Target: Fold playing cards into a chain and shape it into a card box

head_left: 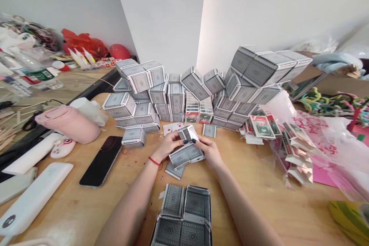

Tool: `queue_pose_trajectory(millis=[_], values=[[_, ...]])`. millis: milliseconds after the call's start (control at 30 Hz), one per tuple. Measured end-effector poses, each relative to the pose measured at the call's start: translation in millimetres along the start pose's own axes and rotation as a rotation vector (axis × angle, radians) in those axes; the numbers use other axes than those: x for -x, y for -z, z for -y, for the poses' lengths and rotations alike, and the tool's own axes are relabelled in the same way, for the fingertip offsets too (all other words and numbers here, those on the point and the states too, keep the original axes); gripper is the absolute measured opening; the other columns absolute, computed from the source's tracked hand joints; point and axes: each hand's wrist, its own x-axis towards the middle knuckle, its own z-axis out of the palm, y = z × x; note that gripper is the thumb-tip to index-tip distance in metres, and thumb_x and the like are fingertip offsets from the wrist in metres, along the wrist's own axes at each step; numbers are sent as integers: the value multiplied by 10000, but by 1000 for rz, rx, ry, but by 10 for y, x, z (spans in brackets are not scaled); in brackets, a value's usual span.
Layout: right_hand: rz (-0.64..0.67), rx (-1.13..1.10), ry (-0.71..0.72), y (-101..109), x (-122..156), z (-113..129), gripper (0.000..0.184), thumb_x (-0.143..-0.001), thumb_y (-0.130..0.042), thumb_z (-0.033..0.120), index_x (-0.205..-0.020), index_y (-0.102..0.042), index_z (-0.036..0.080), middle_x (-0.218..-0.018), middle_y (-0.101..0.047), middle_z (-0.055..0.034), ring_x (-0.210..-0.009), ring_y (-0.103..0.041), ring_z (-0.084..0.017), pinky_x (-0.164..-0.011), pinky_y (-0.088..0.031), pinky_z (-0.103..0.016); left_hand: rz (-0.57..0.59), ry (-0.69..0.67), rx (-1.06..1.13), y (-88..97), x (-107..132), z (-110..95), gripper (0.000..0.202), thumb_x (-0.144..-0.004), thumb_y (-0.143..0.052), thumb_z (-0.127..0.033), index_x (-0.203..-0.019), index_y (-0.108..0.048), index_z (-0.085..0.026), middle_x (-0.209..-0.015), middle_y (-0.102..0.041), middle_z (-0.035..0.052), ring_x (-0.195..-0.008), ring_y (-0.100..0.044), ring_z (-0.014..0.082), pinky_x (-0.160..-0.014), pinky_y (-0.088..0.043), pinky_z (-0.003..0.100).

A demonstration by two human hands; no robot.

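Nearest the camera sits a cluster of grey-backed card blocks (pixel 196 201) at the bottom edge of the wooden table (pixel 245 178). Beyond it, in the middle, a small folded card piece (pixel 187 133) is held up between the left hand (pixel 170 144) and the right hand (pixel 210 150), both pinching it with thumbs and fingers closed, dark-nailed thumbs nearly meeting at its lower edge. A red cord (pixel 154 160) rings the left wrist. Just under the thumbs lies a larger card piece (pixel 184 156); whether the fingers also grip it, I cannot tell. A loose card (pixel 174 170) lies partly beneath that. Behind the hands are face-up diamond cards (pixel 170 128) and, to their right, a patterned card (pixel 209 130). Farther back, block stacks rise at left (pixel 138 78) and right, with red and green card boxes (pixel 198 115) between. Leftward lies a black phone (pixel 100 163), then a white device (pixel 37 196); rightward, opened card boxes (pixel 300 153) beside pink-printed plastic (pixel 323 134).
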Motion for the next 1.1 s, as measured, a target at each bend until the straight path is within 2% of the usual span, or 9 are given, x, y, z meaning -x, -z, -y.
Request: queue_pose_trajectory(millis=[100, 233, 467, 600, 667, 833, 900, 1000, 1100], values=[[-38, 79, 92, 61, -10, 37, 293, -608, -706, 358, -863, -703, 216, -853, -687, -20, -807, -593, -198, -735, -437, -296, 23, -6, 16, -28, 16, -26, 279, -565, -736, -259, -787, -634, -123, -813, -672, 56, -774, -584, 182, -709, -432, 279], [-128, 143, 162, 128, -22, 53, 295, -667, -638, 444, -801, -703, 189, -741, -664, -36, -634, -566, -161, -578, -431, -263, -116, -41, 45, -60, -1, -13, 279, -547, -738, -272, -761, -631, -130, -762, -668, 36, -728, -582, 171, -682, -436, 276], [-186, 167, 190, 131, -38, 13, 367, -712, -564, 517, -729, -668, 165, -439, -463, 42, -384, -352, -77, -387, -271, -210, -290, -40, 90, -64, -29, 15, 226, -553, -715, -286, -659, -587, -132, -623, -621, -2, -561, -533, 124, -550, -399, 238], [-126, 202, 154, 128, -15, -9, 555, -764, -451, 567, -371, -494, 178, -265, -318, 38, -289, -271, -70, -333, -236, -211, -366, -81, 37, -60, -39, 15, 205, -583, -693, -308, -634, -585, -142, -597, -589, -17, -547, -507, 115, -531, -381, 232], [-62, 163, 77, 115, -1, -2, 605, -761, -414, 599, -318, -426, 188, -253, -363, 7, -258, -296, -75, -304, -251, -210, -375, -145, -5, -53, -39, 12, 188, -593, -686, -310, -634, -604, -147, -634, -598, -10, -609, -523, 126, -573, -390, 236], [98, -48, -70, 89, 21, 62, 539, -714, -444, 625, -548, -599, 137, -570, -654, -113, -461, -586, -175, -464, -480, -292, -310, -202, -89, -53, 6, 2, 167, -617, -672, -298, -570, -607, -151, -549, -565, -14, -572, -510, 128, -575, -393, 245], [76, -100, -26, 100, 30, 91, 447, -689, -517, 585, -681, -626, 152, -626, -670, -96, -542, -623, -200, -542, -508, -334, -263, -233, -129, -61, 36, -17, 124, -626, -665, -273, -616, -633, -153, -589, -596, 0, -612, -540, 142, -622, -418, 259], [50, -160, 63, 116, 44, 127, 345, -654, -614, 489, -848, -602, 204, -712, -664, -52, -653, -644, -216, -622, -520, -375, -188, -314, -191, -73, 65, -55, 177, -642, -645, -229, -804, -671, -163, -821, -660, 46, -822, -579, 188, -774, -423, 293], [57, -196, 108, 98, 45, 138, 256, -643, -670, 390, -810, -564, 227, -753, -611, -5, -681, -638, -190, -641, -527, -366, -156, -341, -193, -86, 63, -73, 292, -645, -624, -203, -932, -651, -160, -952, -649, 77, -946, -557, 211, -850, -399, 317]])
